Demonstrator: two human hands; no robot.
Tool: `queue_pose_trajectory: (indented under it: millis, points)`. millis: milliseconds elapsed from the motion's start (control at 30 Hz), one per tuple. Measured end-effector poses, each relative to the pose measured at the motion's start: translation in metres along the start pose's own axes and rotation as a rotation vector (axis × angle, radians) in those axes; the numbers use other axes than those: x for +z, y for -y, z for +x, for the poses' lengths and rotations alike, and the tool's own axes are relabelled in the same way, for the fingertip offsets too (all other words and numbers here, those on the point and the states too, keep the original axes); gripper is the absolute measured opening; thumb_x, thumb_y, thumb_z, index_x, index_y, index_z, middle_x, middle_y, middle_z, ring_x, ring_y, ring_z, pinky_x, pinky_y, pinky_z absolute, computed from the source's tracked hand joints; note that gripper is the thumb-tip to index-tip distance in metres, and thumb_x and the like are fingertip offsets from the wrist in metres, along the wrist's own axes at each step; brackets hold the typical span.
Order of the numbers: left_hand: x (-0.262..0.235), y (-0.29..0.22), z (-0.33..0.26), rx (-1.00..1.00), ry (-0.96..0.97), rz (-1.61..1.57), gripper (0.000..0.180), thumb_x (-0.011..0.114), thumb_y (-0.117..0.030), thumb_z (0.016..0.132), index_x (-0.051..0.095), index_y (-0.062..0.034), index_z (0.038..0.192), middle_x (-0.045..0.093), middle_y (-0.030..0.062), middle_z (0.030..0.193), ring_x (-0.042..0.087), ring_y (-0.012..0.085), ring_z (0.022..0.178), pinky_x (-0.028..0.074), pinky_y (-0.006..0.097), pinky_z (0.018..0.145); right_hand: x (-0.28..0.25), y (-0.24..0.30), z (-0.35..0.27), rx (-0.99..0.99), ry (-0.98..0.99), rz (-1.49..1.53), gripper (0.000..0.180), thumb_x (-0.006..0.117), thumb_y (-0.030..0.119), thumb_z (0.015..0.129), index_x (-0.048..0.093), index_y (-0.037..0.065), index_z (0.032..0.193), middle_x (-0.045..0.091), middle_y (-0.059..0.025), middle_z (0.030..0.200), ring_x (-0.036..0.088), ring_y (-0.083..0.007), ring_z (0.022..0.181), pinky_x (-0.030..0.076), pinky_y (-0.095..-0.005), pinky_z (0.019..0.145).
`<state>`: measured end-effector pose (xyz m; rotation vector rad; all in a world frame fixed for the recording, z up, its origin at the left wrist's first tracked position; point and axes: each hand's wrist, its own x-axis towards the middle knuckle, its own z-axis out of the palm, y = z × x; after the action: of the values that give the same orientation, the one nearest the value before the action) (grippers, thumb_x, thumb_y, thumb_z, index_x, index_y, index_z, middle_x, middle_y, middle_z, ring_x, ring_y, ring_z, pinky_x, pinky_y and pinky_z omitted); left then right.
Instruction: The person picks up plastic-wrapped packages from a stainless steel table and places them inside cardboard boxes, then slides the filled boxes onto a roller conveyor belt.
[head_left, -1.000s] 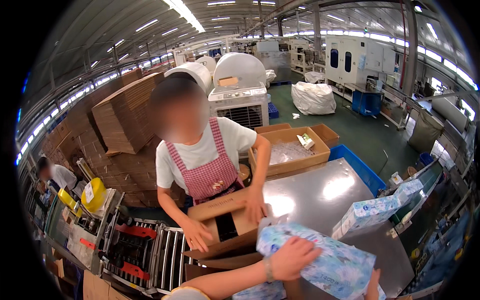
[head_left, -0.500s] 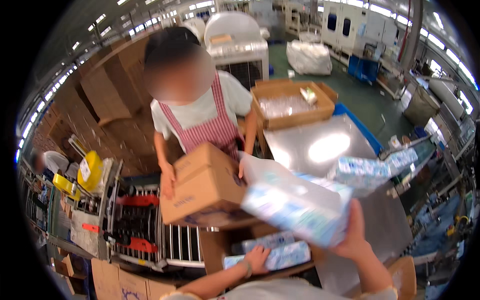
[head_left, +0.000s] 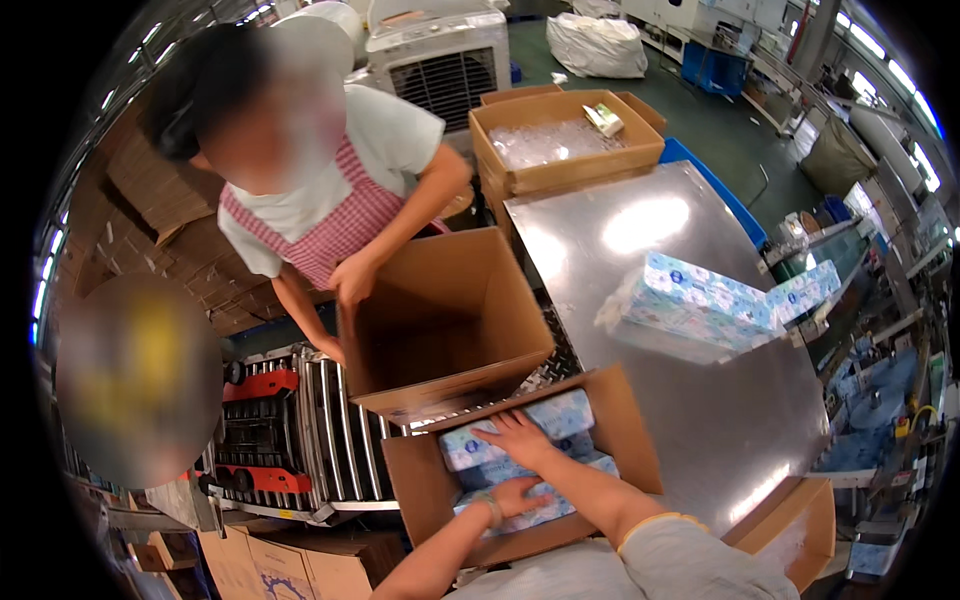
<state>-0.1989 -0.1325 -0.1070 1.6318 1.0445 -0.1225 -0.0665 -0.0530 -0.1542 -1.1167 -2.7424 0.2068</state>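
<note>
An open cardboard box (head_left: 628, 425) stands close in front of me with several blue-and-white flowered tissue packs (head_left: 560, 412) inside. Flat on the packs at its far side lies my right hand (head_left: 517, 440), fingers stretched out. My left hand (head_left: 516, 498), nearer to me, rests with its fingers extended over the front packs. Neither hand grips anything. Just beyond, a co-worker holds a second box (head_left: 450, 310), tilted so that its bare inside faces me.
To the right, a metal table (head_left: 690, 420) bears more tissue packs (head_left: 700, 300). A roller conveyor (head_left: 335, 440) runs at left. Behind the table stands a carton (head_left: 560, 170) of clear plastic film. Flattened cardboard (head_left: 270, 565) is at lower left; another open box (head_left: 800, 530) is at lower right.
My right hand has come down from the right into the box, and the large pack it held up is no longer in it. The co-worker's box has turned, its opening now showing.
</note>
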Motion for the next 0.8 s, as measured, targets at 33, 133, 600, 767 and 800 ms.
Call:
queue_pose_trajectory:
  millis: [33,133,600,767,800]
  points:
    - [-0.011,-0.003,0.002,-0.055,0.052,-0.112,0.067,0.061,-0.060,0.091,0.062,-0.0104,0.135,0.064,0.0207,0.131,0.059,0.0389,0.122,0.049,0.046,0.101,-0.006,-0.003,0.003,0.007,-0.110,-0.003,0.061,0.059,0.011,0.086,0.053,0.019,0.146,0.059,-0.0134,0.129,0.053,-0.0291,0.124,0.039,-0.0461,0.109]
    - [-0.034,0.006,0.018,-0.052,-0.162,0.299,0.057,0.067,-0.044,0.090,0.062,-0.0067,0.133,0.061,0.0216,0.136,0.056,0.0408,0.126,0.048,0.047,0.102,-0.100,-0.017,-0.009,0.036,0.130,0.215,0.031,0.066,0.014,0.080,0.072,0.007,0.111,0.067,-0.0114,0.106,0.061,-0.0296,0.103,0.047,-0.0451,0.094]
    - [-0.053,0.069,0.161,-0.128,0.333,0.574,0.072,0.057,-0.061,0.093,0.063,-0.0012,0.132,0.069,0.0198,0.125,0.066,0.0331,0.117,0.049,0.039,0.104,-0.295,-0.427,-0.287,1.469,-0.515,-0.203,0.056,0.070,0.046,0.089,0.062,0.013,0.134,0.031,-0.0189,0.160,0.024,-0.0403,0.149,0.039,-0.0634,0.107]
    - [-0.100,-0.229,0.124,0.007,0.658,-0.292,0.039,0.062,-0.034,0.103,0.063,0.0010,0.120,0.072,0.0108,0.091,0.072,0.0179,0.083,0.057,0.030,0.076,-0.264,-0.446,-0.332,1.511,-0.511,-0.027,0.041,0.067,0.051,0.090,0.074,0.015,0.110,0.034,-0.0175,0.161,0.027,-0.0377,0.150,0.043,-0.0574,0.107]
    - [-0.099,-0.260,0.129,0.137,0.632,-0.281,0.040,0.064,-0.035,0.101,0.063,-0.0006,0.121,0.072,0.0112,0.090,0.072,0.0202,0.083,0.057,0.031,0.076,-0.261,-0.430,-0.322,1.459,-0.566,-0.029,0.035,0.069,0.047,0.090,0.075,0.013,0.095,0.040,-0.0179,0.158,0.034,-0.0357,0.148,0.045,-0.0536,0.107]
